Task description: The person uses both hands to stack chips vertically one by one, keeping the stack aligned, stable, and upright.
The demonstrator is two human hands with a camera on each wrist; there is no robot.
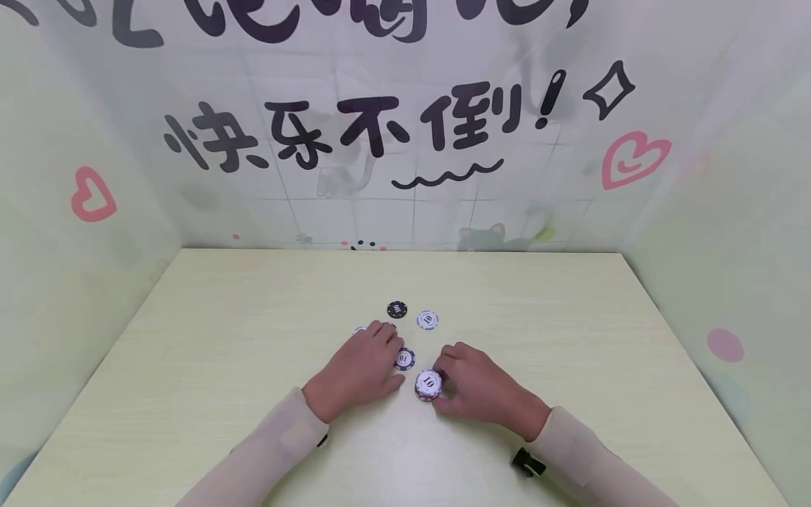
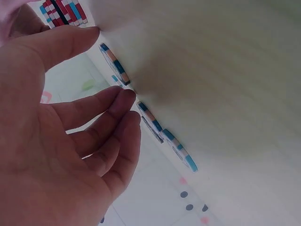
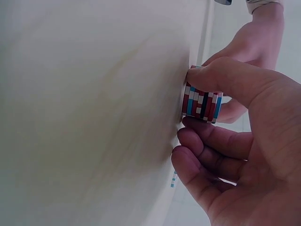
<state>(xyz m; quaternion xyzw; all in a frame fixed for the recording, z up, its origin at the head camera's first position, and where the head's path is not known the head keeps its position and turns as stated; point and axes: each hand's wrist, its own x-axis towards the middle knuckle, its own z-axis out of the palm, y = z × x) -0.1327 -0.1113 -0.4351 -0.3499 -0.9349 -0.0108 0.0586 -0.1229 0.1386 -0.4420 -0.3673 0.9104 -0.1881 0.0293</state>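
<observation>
A short stack of poker chips (image 1: pixel 429 384) stands on the table, with a white 10 chip on top. My right hand (image 1: pixel 478 386) holds it between thumb and index finger; in the right wrist view the stack's edges (image 3: pixel 202 102) show red, white, blue and black bands. To its left my left hand (image 1: pixel 362 362) rests with thumb apart and fingers loosely bent, the fingertips down at the table. Beside those fingers lies a blue-rimmed 10 chip (image 1: pixel 405 359). More chips, partly hidden by the left hand, lie past its fingertips; in the left wrist view one light-blue-edged chip (image 2: pixel 179 149) appears.
Farther back on the table lie a black 100 chip (image 1: pixel 397 309) and a white 10 chip (image 1: pixel 427 320). The pale wooden table (image 1: pixel 253 296) meets a printed curtain (image 1: pixel 355 211) at its back, with hanging cloth on both sides.
</observation>
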